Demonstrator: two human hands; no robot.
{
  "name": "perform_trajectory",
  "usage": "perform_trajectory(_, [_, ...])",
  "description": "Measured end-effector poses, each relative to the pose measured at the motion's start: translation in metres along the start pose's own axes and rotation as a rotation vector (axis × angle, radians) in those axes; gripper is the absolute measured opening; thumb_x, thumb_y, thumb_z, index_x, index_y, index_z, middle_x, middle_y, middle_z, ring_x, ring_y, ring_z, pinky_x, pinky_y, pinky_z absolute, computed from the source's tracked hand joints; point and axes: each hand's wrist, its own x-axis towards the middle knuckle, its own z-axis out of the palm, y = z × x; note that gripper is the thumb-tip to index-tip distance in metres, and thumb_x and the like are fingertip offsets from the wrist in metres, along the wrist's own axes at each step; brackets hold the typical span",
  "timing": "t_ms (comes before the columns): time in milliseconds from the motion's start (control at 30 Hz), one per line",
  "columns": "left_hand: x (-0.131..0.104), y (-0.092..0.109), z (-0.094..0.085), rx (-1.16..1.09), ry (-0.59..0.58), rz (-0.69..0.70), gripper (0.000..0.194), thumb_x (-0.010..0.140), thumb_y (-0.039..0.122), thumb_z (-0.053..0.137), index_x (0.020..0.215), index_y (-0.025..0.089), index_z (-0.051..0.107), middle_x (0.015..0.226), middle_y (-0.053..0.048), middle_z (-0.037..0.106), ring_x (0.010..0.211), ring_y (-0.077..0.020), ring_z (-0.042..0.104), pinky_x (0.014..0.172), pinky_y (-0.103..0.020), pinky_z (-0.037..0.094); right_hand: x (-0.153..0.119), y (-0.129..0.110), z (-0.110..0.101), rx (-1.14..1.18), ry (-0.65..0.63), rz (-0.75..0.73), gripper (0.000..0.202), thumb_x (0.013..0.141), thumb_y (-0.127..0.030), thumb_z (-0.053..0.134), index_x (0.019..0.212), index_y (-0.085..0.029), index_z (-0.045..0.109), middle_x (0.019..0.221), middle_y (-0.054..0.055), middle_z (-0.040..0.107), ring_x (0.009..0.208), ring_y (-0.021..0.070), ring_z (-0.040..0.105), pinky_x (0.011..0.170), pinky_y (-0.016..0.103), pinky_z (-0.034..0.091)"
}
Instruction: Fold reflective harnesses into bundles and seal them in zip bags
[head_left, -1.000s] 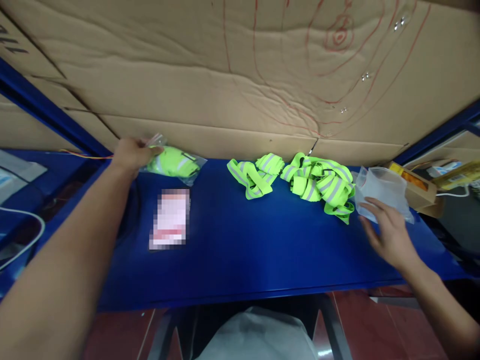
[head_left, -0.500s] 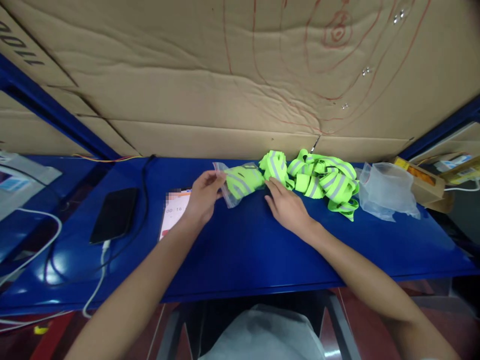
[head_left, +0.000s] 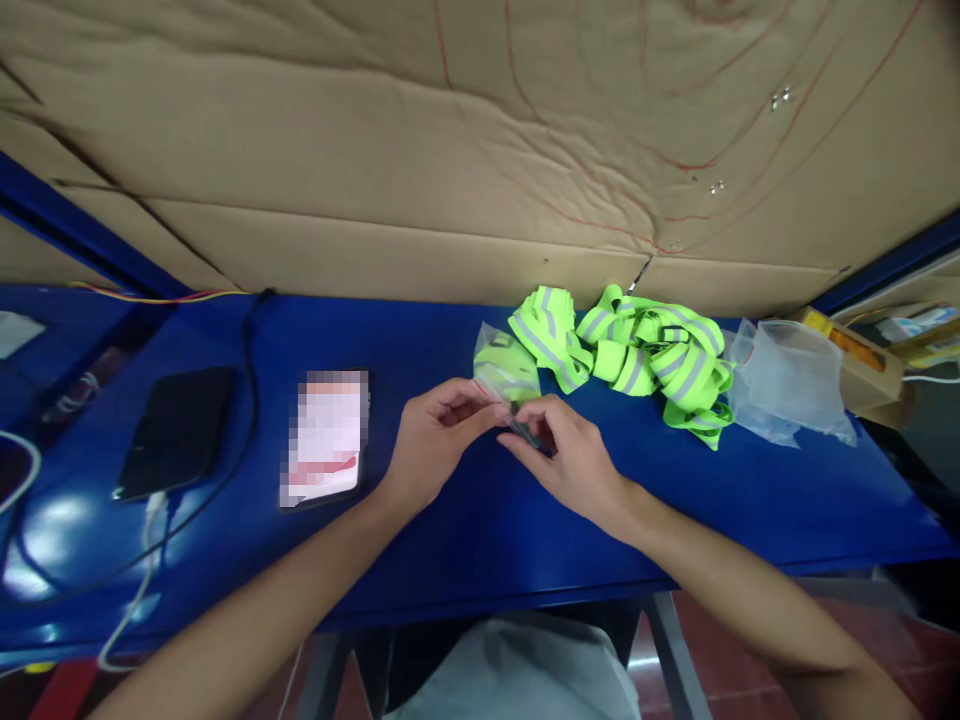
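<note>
The small clear bag (head_left: 507,372) sits on the blue counter (head_left: 465,520) at 12 o'clock from both hands, its near edge between their fingertips. The left hand (head_left: 431,440) and right hand (head_left: 570,460) each pinch that edge with narrowed fingers. Inside the bag is a folded neon-yellow reflective band. At 2 o'clock lie loose reflective bands (head_left: 637,350), then a heap of empty clear bags (head_left: 795,385).

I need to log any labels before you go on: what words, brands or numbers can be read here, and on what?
None can be read.
Pixelated screen: blurred out.
Yellow box at the right edge: print too small to read.
Cardboard wall: red pen lines only, no words.
Clear bag in both hands: no label visible.
</note>
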Motion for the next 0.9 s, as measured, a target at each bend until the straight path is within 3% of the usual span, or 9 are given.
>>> perform_trajectory(167, [0.0000,0.0037,-0.0019,0.027,-0.014,0.005,0.016,0.077,0.024,0.089,0.078,0.018,0.075,0.076,0.002,0.074,0.071,-0.0098,0.069,0.075,-0.019,0.057,0.0055,0.0051,-0.0052,0.167,-0.011,0.046,0.012,0.100,-0.033,0.067,0.100,-0.020,0.068,0.085,0.001,0.070,0.070,0.0105,0.063,0.065,0.023,0.049])
perform_trajectory(300, [-0.0017,0.0047,-0.0037,0.126,-0.021,0.046,0.015,0.080,0.026,0.087,0.082,0.019,0.074,0.078,0.002,0.074,0.072,-0.0094,0.068,0.074,-0.019,0.056,0.0081,0.0056,-0.0038,0.430,-0.065,0.197,0.013,0.097,-0.032,0.070,0.093,-0.020,0.072,0.076,-0.001,0.070,0.066,0.0103,0.064,0.062,0.023,0.049])
perform_trajectory(400, [-0.0032,0.0047,-0.0058,0.244,-0.030,0.078,0.019,0.081,0.030,0.086,0.083,0.018,0.072,0.080,0.001,0.074,0.073,-0.0114,0.070,0.074,-0.021,0.057,0.0096,0.0068,-0.0028,0.500,-0.097,0.249,0.017,0.097,-0.034,0.069,0.089,-0.019,0.071,0.073,-0.002,0.068,0.063,0.0102,0.063,0.061,0.023,0.049])
perform_trajectory(567, [-0.0055,0.0026,-0.0079,0.442,-0.030,0.164,0.017,0.087,0.034,0.081,0.088,0.019,0.073,0.087,-0.001,0.076,0.079,-0.0142,0.073,0.076,-0.023,0.058,0.0100,0.0071,-0.0029,0.353,-0.079,0.162,0.019,0.103,-0.032,0.061,0.093,-0.019,0.070,0.074,-0.001,0.066,0.063,0.0096,0.062,0.064,0.024,0.049])
perform_trajectory(767, [-0.0048,-0.0003,-0.0067,0.429,-0.109,0.225,0.012,0.091,0.030,0.076,0.095,0.020,0.072,0.092,-0.001,0.077,0.086,-0.0145,0.075,0.083,-0.024,0.060,0.0095,0.0081,-0.0052,0.266,-0.009,0.096,0.011,0.099,-0.032,0.067,0.101,-0.021,0.070,0.083,0.000,0.071,0.069,0.0111,0.066,0.064,0.023,0.052])
perform_trajectory(900, [-0.0048,-0.0001,-0.0058,0.457,-0.169,0.254,0.009,0.094,0.028,0.072,0.095,0.019,0.071,0.092,-0.002,0.077,0.085,-0.0152,0.074,0.082,-0.025,0.059,0.0083,0.0083,-0.0105,-0.051,0.023,-0.109,0.009,0.103,-0.025,0.060,0.103,-0.021,0.068,0.088,0.002,0.073,0.076,0.0131,0.069,0.070,0.026,0.052])
